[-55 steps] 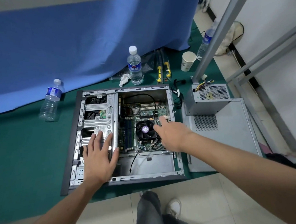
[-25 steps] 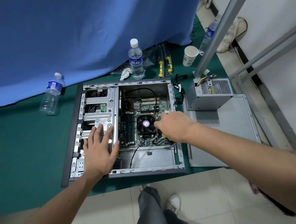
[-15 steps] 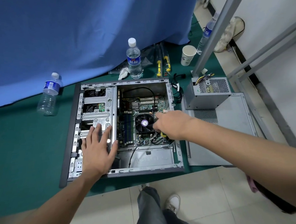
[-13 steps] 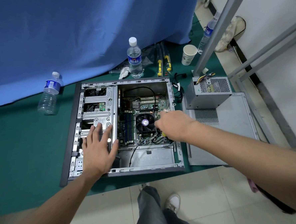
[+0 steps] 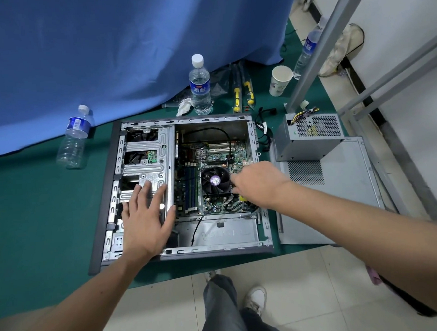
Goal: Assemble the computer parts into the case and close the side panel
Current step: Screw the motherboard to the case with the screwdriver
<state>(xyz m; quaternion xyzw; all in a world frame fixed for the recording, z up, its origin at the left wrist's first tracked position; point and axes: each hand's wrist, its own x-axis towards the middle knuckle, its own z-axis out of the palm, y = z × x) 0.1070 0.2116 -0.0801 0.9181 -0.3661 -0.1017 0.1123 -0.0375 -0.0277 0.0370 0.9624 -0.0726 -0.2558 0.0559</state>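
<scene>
Bright, even indoor light, prob. overhead; shadows soft, w/ faint ones under the hands inside the case (image 5: 258,147). No harsh glare, just a mild sheen on the floor tiles (image 5: 309,287). Wide-angle lens bends the metal frame (image 5: 315,57) & curtain (image 5: 103,57) at the edges. Center sharp; forearms near the bottom corners slightly soft.

Right hand's (image 5: 258,182) fingertips and whatever they touch beside the fan (image 5: 215,181), hidden underneath.

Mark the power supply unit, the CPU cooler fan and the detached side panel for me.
power supply unit (image 5: 311,145), head view, on its plain grey side wall.
CPU cooler fan (image 5: 215,180), head view, on the purple hub sticker.
side panel (image 5: 346,183), head view, on bare metal right of the vent grille.
</scene>
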